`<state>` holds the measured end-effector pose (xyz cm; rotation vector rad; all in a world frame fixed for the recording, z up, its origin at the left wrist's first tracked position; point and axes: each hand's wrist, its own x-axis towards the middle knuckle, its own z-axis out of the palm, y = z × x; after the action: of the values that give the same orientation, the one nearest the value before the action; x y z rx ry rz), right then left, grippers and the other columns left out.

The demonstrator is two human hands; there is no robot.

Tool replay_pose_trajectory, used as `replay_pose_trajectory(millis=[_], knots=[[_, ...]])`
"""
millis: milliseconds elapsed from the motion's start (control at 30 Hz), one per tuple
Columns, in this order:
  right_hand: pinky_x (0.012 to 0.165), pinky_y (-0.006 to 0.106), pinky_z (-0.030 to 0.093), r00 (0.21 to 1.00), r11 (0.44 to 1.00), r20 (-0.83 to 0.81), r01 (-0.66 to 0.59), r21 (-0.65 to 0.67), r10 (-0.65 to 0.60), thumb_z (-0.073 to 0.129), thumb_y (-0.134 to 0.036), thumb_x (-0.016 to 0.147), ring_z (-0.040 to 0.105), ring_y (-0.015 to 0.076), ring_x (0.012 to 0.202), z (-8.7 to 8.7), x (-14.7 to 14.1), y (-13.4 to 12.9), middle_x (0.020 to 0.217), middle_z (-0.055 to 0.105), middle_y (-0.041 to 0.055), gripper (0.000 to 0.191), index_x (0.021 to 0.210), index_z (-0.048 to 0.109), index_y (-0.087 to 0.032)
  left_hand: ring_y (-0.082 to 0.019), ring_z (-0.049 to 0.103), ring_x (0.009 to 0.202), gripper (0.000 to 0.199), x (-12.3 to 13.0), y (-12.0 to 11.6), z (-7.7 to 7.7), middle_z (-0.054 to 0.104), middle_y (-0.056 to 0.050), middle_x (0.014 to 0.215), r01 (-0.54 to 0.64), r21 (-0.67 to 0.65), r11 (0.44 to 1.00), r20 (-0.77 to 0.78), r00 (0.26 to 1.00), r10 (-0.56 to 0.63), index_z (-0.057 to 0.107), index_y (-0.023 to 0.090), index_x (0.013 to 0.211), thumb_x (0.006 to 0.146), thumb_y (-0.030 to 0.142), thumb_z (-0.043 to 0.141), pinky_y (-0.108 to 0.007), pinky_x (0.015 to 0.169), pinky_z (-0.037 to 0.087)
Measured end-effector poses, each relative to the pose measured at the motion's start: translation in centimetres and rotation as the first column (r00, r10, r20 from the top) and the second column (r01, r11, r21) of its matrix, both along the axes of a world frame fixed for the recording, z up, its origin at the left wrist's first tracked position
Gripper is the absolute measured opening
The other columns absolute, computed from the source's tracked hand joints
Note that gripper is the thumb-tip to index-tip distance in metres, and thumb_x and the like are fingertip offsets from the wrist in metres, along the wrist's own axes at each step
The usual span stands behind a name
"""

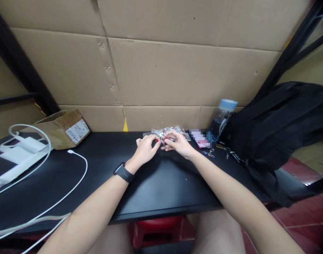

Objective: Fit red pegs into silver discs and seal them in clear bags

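Note:
Both hands meet over the far middle of the black table [156, 190]. My left hand [147, 148], with a dark watch [123, 172] on its wrist, is closed in a pinch of thumb and forefinger. Facing it, my right hand [178, 144] also pinches, its fingers curled. Between the fingertips is a small shiny plastic packet [162, 141] with a bit of red; the fingers cover most of it, and its contents cannot be made out. Just behind the hands lies a pile of clear crinkly packets [174, 129] with red bits in them.
A cardboard box [61, 132], white chargers [21, 150] and a white cable [86, 165] lie on the left. At right are a phone-like flat item [199, 138], a small key charm [209, 153], a blue-capped bottle [222, 118] and a black backpack [277, 123]. A cardboard wall [161, 77] stands behind.

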<state>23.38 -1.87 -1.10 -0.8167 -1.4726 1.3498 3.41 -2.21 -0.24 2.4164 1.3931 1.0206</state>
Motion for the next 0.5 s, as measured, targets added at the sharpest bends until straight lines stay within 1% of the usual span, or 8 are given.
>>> replay_pose_trajectory(millis=[67,167,233,300,333,400,433,500], knots=[[0.07,0.028,0.066,1.0,0.999,0.01,-0.023,-0.024,0.024,0.08,-0.04,0.083,0.079,0.018,0.078,0.1,0.2,0.0,0.12,0.068,0.007,0.041,0.117,0.064,-0.025,-0.026,0.065,0.103,0.012,-0.1,0.1,-0.1,0.076,-0.002,0.105,-0.002,0.019,1.0,-0.01,1.0,0.002,0.068,0.026,0.092,0.095,0.032,0.058,-0.04,0.089,0.034],[0.072,0.028,0.066,0.996,0.996,0.043,-0.081,-0.046,0.083,0.079,-0.04,0.085,0.079,0.019,0.082,0.0,0.4,0.0,0.124,0.067,0.0095,0.042,0.121,0.067,-0.024,-0.027,0.064,0.103,0.014,-0.2,0.1,-0.2,0.076,-0.003,0.103,0.001,0.016,1.0,-0.018,1.0,-0.001,0.069,0.026,0.089,0.094,0.033,0.058,-0.042,0.09,0.035],[0.074,0.029,0.066,0.993,0.994,0.062,-0.103,-0.02,0.104,0.084,-0.037,0.079,0.079,0.019,0.083,-0.1,0.4,0.0,0.124,0.066,0.0092,0.047,0.121,0.067,-0.024,-0.027,0.065,0.103,0.014,-0.3,0.1,-0.2,0.075,-0.002,0.102,0.021,0.008,1.0,-0.033,0.999,-0.02,0.069,0.026,0.088,0.094,0.033,0.058,-0.042,0.091,0.035],[0.075,0.03,0.066,0.992,0.995,0.085,-0.096,0.013,0.095,0.088,-0.032,0.073,0.078,0.0183,0.081,-0.2,0.3,0.0,0.122,0.066,0.0083,0.053,0.121,0.067,-0.023,-0.027,0.065,0.106,0.011,-0.4,0.4,-0.2,0.074,-0.003,0.108,0.024,0.046,0.999,-0.017,1.0,-0.023,0.068,0.027,0.096,0.092,0.032,0.059,-0.043,0.092,0.037],[0.074,0.03,0.066,0.991,0.996,0.103,-0.087,0.024,0.084,0.088,-0.031,0.072,0.078,0.018,0.08,-0.3,0.3,0.0,0.121,0.066,0.008,0.054,0.121,0.067,-0.022,-0.027,0.065,0.109,0.016,-0.6,0.7,-0.3,0.072,-0.005,0.114,-0.006,0.084,0.996,0.016,1.0,0.004,0.066,0.027,0.105,0.091,0.031,0.06,-0.043,0.093,0.038],[0.073,0.032,0.066,0.986,0.998,0.16,-0.057,0.039,0.05,0.086,-0.03,0.073,0.078,0.0177,0.078,-0.5,0.4,0.2,0.121,0.065,0.0082,0.052,0.121,0.067,-0.022,-0.029,0.064,0.114,0.035,-1.4,1.7,-0.5,0.066,-0.01,0.126,-0.127,0.141,0.982,0.111,0.987,0.112,0.058,0.026,0.122,0.087,0.029,0.062,-0.046,0.096,0.041],[0.072,0.033,0.066,0.98,0.998,0.2,-0.033,0.055,0.021,0.085,-0.03,0.074,0.077,0.018,0.078,-0.5,0.5,0.4,0.12,0.066,0.0082,0.05,0.121,0.067,-0.022,-0.03,0.063,0.117,0.043,-1.9,2.4,-0.8,0.064,-0.012,0.13,-0.204,0.139,0.969,0.156,0.971,0.182,0.053,0.025,0.128,0.086,0.029,0.063,-0.047,0.098,0.041],[0.076,0.036,0.065,0.95,0.988,0.302,0.035,0.149,-0.079,0.083,-0.028,0.075,0.076,0.0199,0.084,-0.6,1.0,0.8,0.115,0.069,0.0079,0.046,0.118,0.068,-0.021,-0.031,0.063,0.12,0.055,-3.2,3.8,-1.5,0.062,-0.015,0.135,-0.293,0.05,0.955,0.161,0.946,0.282,0.047,0.024,0.135,0.084,0.031,0.066,-0.052,0.101,0.042]])
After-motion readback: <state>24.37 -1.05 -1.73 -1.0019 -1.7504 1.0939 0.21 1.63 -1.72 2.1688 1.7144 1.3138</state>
